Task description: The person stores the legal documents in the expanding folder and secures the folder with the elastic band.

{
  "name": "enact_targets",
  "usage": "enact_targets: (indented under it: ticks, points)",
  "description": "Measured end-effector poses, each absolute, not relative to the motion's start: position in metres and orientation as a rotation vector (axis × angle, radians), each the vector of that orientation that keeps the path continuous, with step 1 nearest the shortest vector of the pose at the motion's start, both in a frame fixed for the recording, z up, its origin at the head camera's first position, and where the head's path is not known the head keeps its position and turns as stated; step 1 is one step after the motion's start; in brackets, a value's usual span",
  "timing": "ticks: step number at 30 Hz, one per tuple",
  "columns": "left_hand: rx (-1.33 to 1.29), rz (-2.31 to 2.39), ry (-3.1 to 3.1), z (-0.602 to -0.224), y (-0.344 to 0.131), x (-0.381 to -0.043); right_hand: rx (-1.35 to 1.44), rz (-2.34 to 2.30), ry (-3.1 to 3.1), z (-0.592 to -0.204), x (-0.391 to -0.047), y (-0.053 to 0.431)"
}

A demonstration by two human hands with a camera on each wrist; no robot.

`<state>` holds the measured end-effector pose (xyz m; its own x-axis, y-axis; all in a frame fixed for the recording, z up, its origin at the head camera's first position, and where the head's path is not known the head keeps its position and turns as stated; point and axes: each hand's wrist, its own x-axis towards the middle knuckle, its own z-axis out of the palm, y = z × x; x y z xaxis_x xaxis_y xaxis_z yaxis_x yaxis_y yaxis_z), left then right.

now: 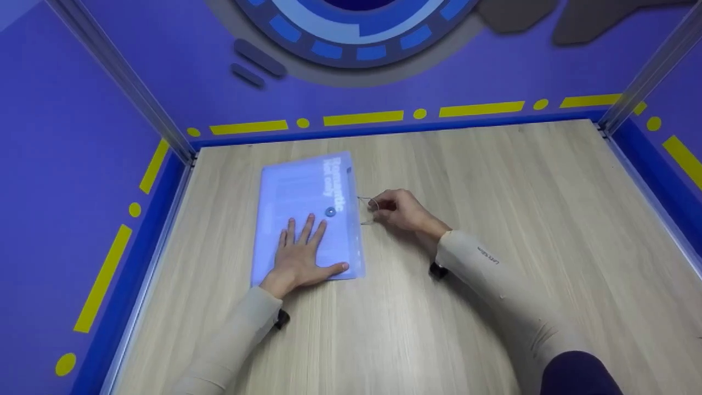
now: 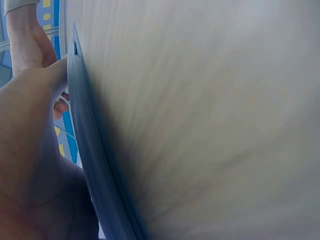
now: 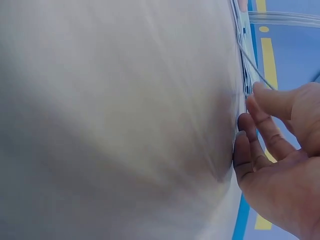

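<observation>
A translucent bluish-white plastic document folder (image 1: 279,189) lies on the table, left of centre, with pale lettering and a round grey button (image 1: 330,212) on its flap. My left hand (image 1: 299,260) rests on the folder's lower half, fingers spread and straight. Off the folder's right edge, my right hand (image 1: 403,211) pinches a thin elastic cord (image 1: 366,223) that loops out from that edge. The right wrist view shows the cord (image 3: 257,69) running up to the thumb and fingertips. Seen edge-on in the left wrist view, the folder (image 2: 95,150) stays under my left hand (image 2: 35,145).
The wood-grain table (image 1: 493,181) extends around the folder. Blue-purple panels with yellow marks, including the back wall (image 1: 164,60), enclose it at the back and both sides. Metal posts (image 1: 123,77) stand at the back corners.
</observation>
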<state>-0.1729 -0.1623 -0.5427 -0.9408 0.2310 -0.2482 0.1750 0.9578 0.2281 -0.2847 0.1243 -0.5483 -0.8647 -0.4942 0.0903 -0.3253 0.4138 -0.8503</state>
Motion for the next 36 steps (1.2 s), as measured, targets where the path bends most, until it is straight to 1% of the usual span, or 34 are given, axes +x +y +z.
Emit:
enact_targets:
  ticks: [5,13,25,32,36]
  points:
    - [0.304,0.289,2.837,-0.543,-0.162,-0.173,-0.693,-1.489,2.444,-0.548,-0.283,0.117]
    - [0.299,0.293,2.839,-0.543,-0.161,-0.173,-0.716,-1.537,2.387,-0.551,-0.28,0.102]
    - [0.281,0.314,2.824,-0.544,-0.16,-0.172,-0.631,-1.564,2.415,-0.547,-0.278,0.084]
    - [0.276,0.279,2.826,-0.541,-0.16,-0.172,-0.697,-1.509,2.478,-0.541,-0.28,0.07]
    - [0.279,0.288,2.828,-0.542,-0.16,-0.173,-0.747,-1.395,2.548,-0.537,-0.281,0.059]
